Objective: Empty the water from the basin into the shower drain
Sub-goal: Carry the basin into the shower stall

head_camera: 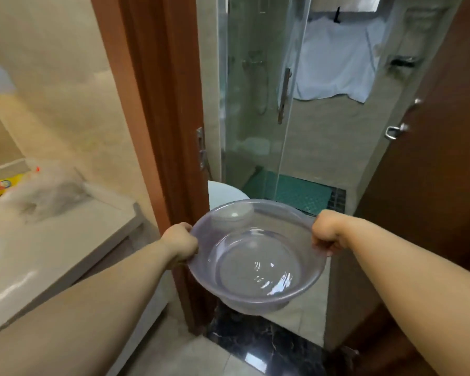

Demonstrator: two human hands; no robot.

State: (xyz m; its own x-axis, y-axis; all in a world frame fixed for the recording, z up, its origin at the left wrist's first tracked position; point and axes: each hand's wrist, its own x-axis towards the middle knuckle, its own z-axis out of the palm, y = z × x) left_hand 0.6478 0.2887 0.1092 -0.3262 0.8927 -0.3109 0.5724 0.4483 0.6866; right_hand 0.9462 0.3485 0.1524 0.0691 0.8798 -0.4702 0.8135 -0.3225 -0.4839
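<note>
Basin (pixel 255 256) of water held in both hands at the bathroom doorway.
Translucent plastic basin, shallow water in the bottom, held in the air near level, slightly tipped toward the viewer, beside the brown door frame (pixel 158 104). Left hand (pixel 181 241) clamped on the rim at 9 o'clock, right hand (pixel 327 232) clamped at 3 o'clock, fingers curled under, both forearms stretched forward. Glass shower door (pixel 255 104) and green shower mat (pixel 296 191) at 12 o'clock beyond the basin; white counter (pixel 52 240) at 9 o'clock.
</note>
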